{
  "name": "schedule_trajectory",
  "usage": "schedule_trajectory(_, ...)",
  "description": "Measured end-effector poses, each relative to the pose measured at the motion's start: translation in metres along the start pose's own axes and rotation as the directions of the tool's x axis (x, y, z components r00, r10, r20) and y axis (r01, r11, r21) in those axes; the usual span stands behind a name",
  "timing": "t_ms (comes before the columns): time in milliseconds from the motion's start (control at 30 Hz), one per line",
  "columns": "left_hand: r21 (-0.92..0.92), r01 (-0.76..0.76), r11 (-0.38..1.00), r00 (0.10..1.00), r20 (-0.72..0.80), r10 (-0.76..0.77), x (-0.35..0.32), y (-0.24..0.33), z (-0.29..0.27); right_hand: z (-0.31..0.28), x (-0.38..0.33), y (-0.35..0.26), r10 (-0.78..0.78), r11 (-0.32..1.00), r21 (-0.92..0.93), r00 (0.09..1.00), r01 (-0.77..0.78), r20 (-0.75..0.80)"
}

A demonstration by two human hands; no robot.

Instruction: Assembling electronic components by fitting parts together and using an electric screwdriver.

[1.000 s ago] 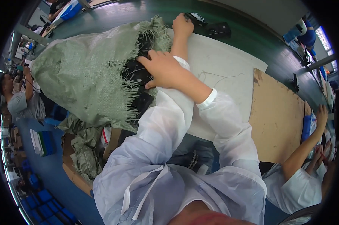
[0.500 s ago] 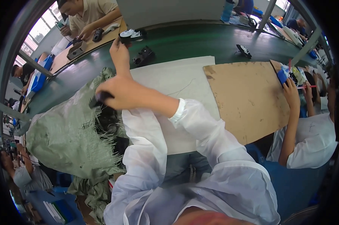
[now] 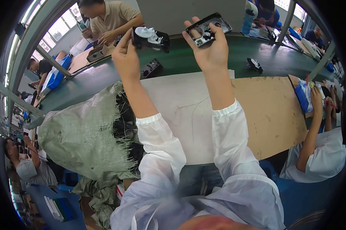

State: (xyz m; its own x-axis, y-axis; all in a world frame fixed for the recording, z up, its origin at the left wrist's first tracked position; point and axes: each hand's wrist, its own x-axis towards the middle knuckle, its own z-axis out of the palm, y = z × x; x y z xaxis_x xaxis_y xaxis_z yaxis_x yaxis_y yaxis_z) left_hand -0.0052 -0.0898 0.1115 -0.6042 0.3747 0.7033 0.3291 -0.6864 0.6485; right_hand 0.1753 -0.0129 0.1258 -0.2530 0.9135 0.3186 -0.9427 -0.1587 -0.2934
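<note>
My left hand [image 3: 126,57] is raised over the green belt [image 3: 188,61] and holds a black plastic part with white gears [image 3: 151,38]. My right hand [image 3: 209,51] is raised beside it and grips a flat black frame part [image 3: 208,28] with round openings. Both arms wear white sleeves. Below my left arm a green woven sack [image 3: 81,134] lies open, with several black parts [image 3: 125,119] showing at its frayed mouth.
A white sheet [image 3: 180,111] and a brown cardboard sheet [image 3: 268,111] cover the table. Two black parts [image 3: 152,68] [image 3: 254,64] lie on the belt. A person in a tan shirt [image 3: 111,19] works across it. Another person's arm [image 3: 314,126] reaches in at right.
My left hand has come up out of the sack with the geared black part. My right hand has lifted the frame part from the belt. Both now sit high and side by side.
</note>
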Motion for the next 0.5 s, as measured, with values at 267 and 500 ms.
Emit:
schedule_trajectory(267,0.045,-0.121,0.992,0.987,0.108,0.116,-0.008,0.029,0.005,-0.017,0.005,0.0,0.071,0.942,-0.331,0.93,0.057,0.361)
schedule_trajectory(500,0.232,-0.141,0.963,0.989,0.08,0.125,-0.015,0.052,0.015,0.008,-0.019,0.008,0.087,0.731,-0.622,0.865,0.281,0.494)
